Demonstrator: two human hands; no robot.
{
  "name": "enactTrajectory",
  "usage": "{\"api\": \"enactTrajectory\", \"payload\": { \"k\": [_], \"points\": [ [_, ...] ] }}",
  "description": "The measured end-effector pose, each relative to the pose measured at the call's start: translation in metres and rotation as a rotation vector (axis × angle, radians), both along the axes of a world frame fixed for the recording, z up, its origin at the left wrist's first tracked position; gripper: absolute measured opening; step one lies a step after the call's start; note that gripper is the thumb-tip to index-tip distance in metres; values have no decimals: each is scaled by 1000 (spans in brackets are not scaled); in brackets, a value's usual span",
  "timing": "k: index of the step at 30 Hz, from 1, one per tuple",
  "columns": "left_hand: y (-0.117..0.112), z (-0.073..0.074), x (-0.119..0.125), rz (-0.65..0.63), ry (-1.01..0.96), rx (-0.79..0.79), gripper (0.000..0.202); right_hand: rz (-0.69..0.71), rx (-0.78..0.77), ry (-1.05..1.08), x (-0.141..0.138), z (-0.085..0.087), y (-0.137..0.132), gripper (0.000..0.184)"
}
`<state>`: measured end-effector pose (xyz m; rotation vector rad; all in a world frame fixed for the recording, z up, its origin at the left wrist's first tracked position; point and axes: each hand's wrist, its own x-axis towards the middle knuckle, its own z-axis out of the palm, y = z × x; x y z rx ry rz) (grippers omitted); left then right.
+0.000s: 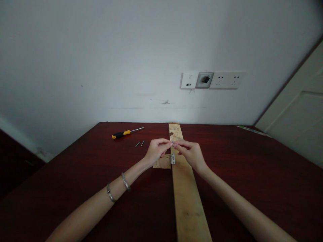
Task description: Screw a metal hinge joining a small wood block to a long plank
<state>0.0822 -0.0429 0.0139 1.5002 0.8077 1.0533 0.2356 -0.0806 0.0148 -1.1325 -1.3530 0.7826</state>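
My left hand [157, 151] and my right hand [190, 154] meet above a long pale wooden plank [188, 201], their fingertips pinching a tiny silvery metal piece [173, 143] from both sides. It is too small to identify clearly. Just below the fingertips, a small metal hinge [172, 159] lies at the plank's left edge. A short piece of wood [163, 162] butts against the plank on the left, partly under my left hand.
A yellow-and-black screwdriver [126, 133] and two small screws [139, 144] lie on the dark red wooden table [227, 168] left of my hands. A wall socket panel [212, 80] sits above the table's far edge. A pale door [292, 104] stands at right.
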Motion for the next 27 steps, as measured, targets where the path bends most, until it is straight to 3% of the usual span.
{"api": "enactTrajectory", "payload": {
  "k": [8, 13, 17, 23, 27],
  "points": [
    [-1, 3, -2, 36, 55, 84, 24, 23, -52, 65, 3, 4, 1, 18],
    [0, 4, -3, -1, 71, 74, 24, 140, -146, 103, 9, 5, 2, 20],
    [8, 2, -9, 8, 58, 35, 28, 181, -199, 46, 17, -3, 5, 21],
    [31, -9, -27, 116, 0, -31, 35, 165, -164, -220, 27, -24, 7, 17],
    [41, -17, -36, 136, -22, -94, 37, 162, -177, -251, 27, -33, 4, 20]
  ]
}}
